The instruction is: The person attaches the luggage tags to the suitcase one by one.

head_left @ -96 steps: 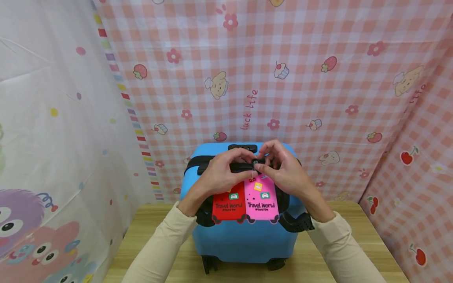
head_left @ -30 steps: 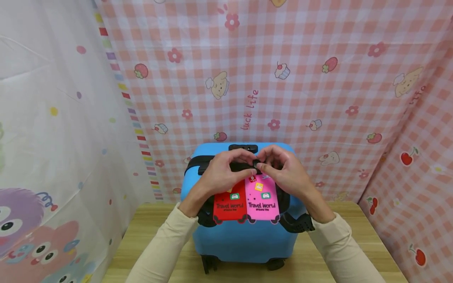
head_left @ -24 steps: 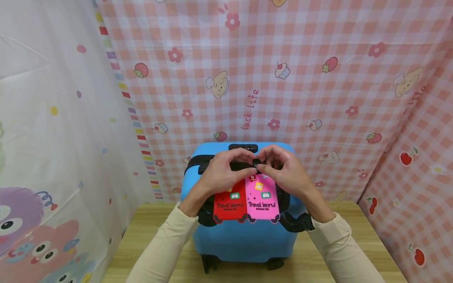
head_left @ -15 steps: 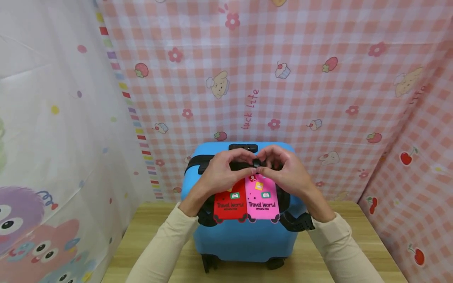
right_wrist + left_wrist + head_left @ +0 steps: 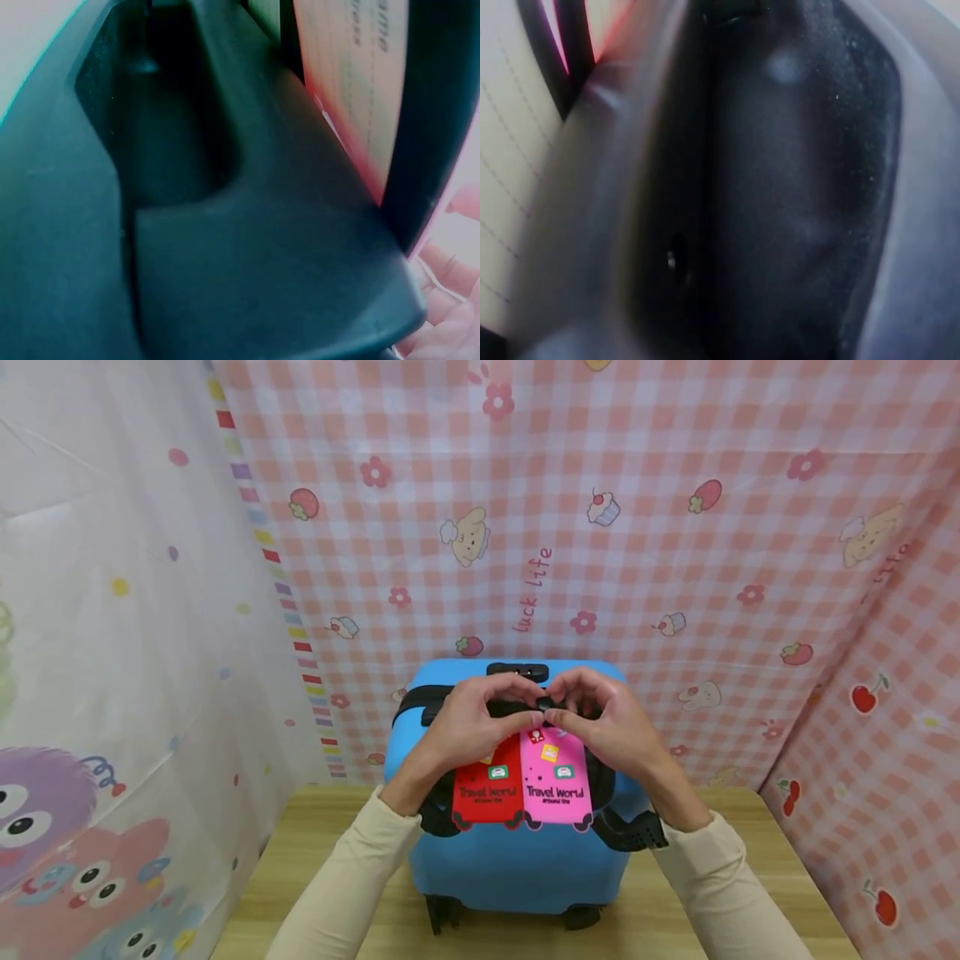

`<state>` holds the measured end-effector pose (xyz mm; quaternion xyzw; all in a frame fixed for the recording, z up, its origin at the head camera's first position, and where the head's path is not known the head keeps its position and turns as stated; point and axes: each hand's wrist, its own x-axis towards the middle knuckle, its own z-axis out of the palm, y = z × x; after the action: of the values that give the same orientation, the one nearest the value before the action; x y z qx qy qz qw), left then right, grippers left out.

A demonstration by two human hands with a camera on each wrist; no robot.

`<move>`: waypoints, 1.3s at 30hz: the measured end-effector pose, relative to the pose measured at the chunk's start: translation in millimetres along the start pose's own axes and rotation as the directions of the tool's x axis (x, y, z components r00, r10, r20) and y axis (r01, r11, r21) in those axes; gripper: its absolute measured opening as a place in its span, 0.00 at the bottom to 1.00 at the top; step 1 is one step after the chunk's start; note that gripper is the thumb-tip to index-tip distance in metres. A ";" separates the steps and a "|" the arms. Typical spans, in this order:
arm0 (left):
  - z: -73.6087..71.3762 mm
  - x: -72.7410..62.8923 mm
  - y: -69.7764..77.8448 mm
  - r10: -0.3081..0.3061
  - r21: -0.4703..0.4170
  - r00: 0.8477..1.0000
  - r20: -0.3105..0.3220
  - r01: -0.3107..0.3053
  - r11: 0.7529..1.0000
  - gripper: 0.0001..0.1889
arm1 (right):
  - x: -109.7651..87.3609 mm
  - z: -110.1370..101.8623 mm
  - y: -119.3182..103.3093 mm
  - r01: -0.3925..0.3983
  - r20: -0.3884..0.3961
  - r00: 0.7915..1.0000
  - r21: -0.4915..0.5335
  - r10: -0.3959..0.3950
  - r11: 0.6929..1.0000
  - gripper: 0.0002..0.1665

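Note:
In the head view a red luggage tag point(image 5: 487, 793) and a pink luggage tag point(image 5: 555, 789) hang side by side against the front of a blue suitcase point(image 5: 517, 877). My left hand point(image 5: 468, 722) and right hand point(image 5: 611, 727) meet above the pink tag. Thumbs and fingertips of both pinch a small black strap point(image 5: 545, 702) there; the fingers hide most of it. The suitcase's dark handle point(image 5: 277, 277) fills much of the right wrist view, with a tag's lined card point(image 5: 352, 82) and parts of my right fingers point(image 5: 450, 292) beside it. A black handle recess point(image 5: 780, 180) takes up the left wrist view.
The suitcase stands on a wooden table point(image 5: 315, 868), its black wheels point(image 5: 442, 912) toward me. A black combination lock point(image 5: 517, 672) sits at its far top edge. A pink checked curtain point(image 5: 420, 552) hangs right behind, and a white printed curtain point(image 5: 150, 652) at left.
The black strap stood up as a loop between the fingertips; now it lies lower and less of it shows. My right fingers have come down slightly. Both hands keep their pinch.

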<state>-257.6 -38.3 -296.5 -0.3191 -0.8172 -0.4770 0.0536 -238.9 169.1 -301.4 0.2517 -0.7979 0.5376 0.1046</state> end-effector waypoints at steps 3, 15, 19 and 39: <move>0.3 0.2 -0.1 0.005 -0.004 1.000 0.000 -0.005 1.000 0.10 | -0.6 -0.6 -0.2 -0.005 -0.002 1.000 -0.005 0.005 1.000 0.10; -0.9 0.4 1.3 0.027 0.010 1.000 -0.013 -0.027 1.000 0.10 | 0.2 -0.8 0.3 -0.022 -0.004 1.000 0.004 0.022 1.000 0.09; -0.9 -0.3 0.3 0.024 0.002 1.000 -0.004 -0.024 1.000 0.10 | 0.2 0.1 1.7 -0.016 0.001 1.000 0.001 0.016 1.000 0.09; 1.2 -0.1 1.2 0.016 0.003 1.000 -0.024 -0.016 1.000 0.10 | -1.1 0.1 -1.4 -0.011 -0.009 1.000 0.005 0.011 1.000 0.08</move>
<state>-256.6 -37.0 -296.2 -0.3195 -0.8146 -0.4793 0.0677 -237.2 168.9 -300.9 0.2450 -0.7975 0.5413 0.1045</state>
